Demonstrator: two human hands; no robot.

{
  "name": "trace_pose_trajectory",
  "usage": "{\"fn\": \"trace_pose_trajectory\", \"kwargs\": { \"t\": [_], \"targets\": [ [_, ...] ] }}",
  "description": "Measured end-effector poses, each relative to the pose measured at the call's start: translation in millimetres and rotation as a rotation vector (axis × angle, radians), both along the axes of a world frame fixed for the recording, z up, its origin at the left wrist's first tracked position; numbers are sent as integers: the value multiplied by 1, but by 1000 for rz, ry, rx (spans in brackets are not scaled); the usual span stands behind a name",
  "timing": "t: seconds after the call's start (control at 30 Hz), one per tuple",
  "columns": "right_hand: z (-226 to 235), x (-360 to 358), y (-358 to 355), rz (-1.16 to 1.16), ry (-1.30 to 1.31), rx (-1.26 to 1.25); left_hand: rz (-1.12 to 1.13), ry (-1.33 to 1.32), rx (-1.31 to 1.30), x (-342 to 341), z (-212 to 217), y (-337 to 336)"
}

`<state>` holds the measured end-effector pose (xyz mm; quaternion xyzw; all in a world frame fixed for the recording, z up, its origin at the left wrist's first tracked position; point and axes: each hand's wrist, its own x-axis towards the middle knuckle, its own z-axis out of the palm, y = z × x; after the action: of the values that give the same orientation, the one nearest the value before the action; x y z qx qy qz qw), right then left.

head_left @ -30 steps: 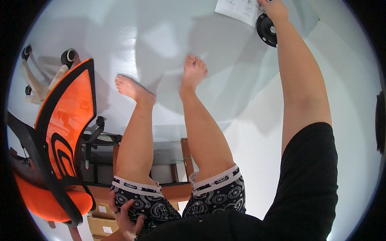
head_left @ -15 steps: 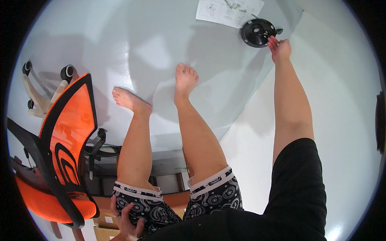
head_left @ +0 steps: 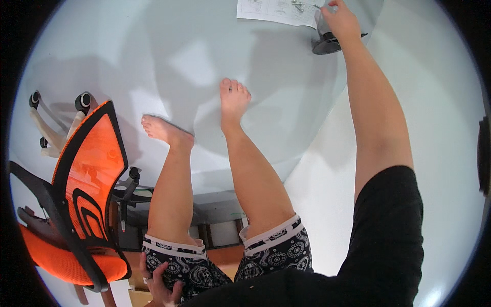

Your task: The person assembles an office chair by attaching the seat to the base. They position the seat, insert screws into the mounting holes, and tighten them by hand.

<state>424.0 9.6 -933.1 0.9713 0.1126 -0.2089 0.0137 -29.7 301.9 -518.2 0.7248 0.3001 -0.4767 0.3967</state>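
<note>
At the top right my right hand (head_left: 341, 23) is stretched out with bent fingers over a black round part (head_left: 326, 47) with a small lever. The part stands tilted and smeared by motion, and the hand seems to grip its far side; the exact contact is hidden. Beside it a printed paper sheet (head_left: 271, 13) with line drawings lies on the floor, with several metal screws (head_left: 298, 6) on it. A thin rod (head_left: 317, 6) is close to my right fingertips. My left hand (head_left: 162, 287) rests with fingers apart on my left thigh, holding nothing.
An orange mesh chair (head_left: 94, 158) with black frame and armrests leans at the left. Behind it a pale wheeled base (head_left: 53, 130) lies on the floor. My bare feet (head_left: 234, 100) are on the grey floor; a white surface (head_left: 327, 204) runs along the right.
My right hand has moved farther out, from the near side of the black round part to over it. The part has gone from lying flat to tilted. My left hand stays put.
</note>
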Motion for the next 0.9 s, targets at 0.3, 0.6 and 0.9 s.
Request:
{"fn": "trace_pose_trajectory", "kwargs": {
  "t": [0.3, 0.6, 0.9],
  "targets": [
    [-9, 20, -2, -20, -12, 94, 60, -4, -16, -2, 1, 14],
    [202, -125, 19, -1243, 969, 815, 120, 105, 3, 42, 28, 23],
    [435, -238, 193, -699, 1747, 430, 1459, -207, -260, 42, 32, -5]
  ]
}}
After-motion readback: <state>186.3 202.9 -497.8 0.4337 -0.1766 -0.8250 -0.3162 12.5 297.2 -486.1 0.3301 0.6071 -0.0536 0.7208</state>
